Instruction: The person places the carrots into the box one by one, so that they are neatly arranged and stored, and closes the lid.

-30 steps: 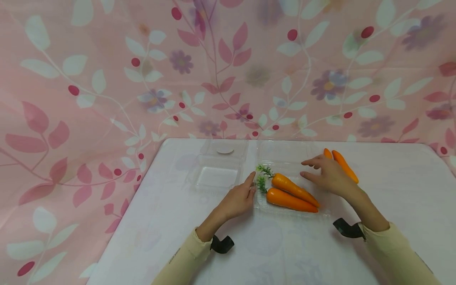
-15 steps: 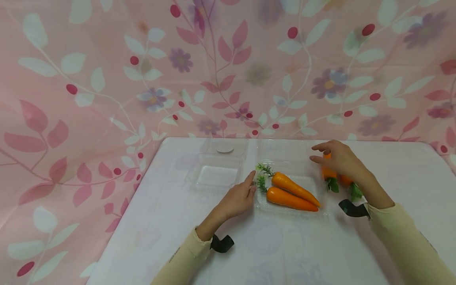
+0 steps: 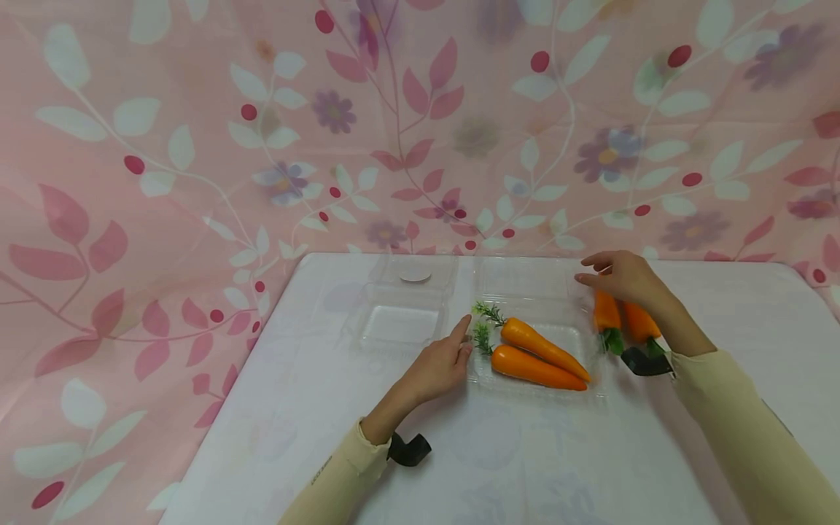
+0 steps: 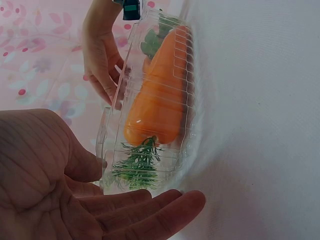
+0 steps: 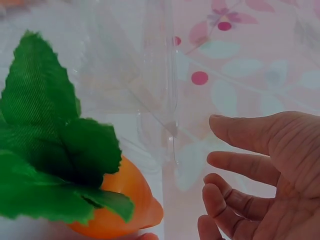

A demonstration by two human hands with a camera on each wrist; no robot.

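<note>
Two orange carrots with feathery green tops, an upper one (image 3: 545, 348) and a lower one (image 3: 534, 370), lie side by side in a clear plastic clamshell box (image 3: 567, 337). Its lid (image 3: 521, 277) is folded back. At the box's left side rests my left hand (image 3: 438, 370), fingers extended; in the left wrist view its fingers (image 4: 165, 215) lie along the box's near end. My right hand (image 3: 626, 281) hovers with loosely bent fingers by the lid's right edge, over two more carrots with broad green leaves (image 3: 612, 341). One such carrot (image 5: 125, 200) shows beside the hand in the right wrist view, its fingers holding nothing.
A second clear clamshell box (image 3: 400, 326), lid folded back with a pale oval label (image 3: 415, 272), stands to the left. The white-covered table (image 3: 472, 467) ends at a pink floral curtain (image 3: 420, 182) behind.
My right hand has moved right and away from me, from above the box to over the leafy carrots, whose green tops now show. My left hand has stayed at the box's side.
</note>
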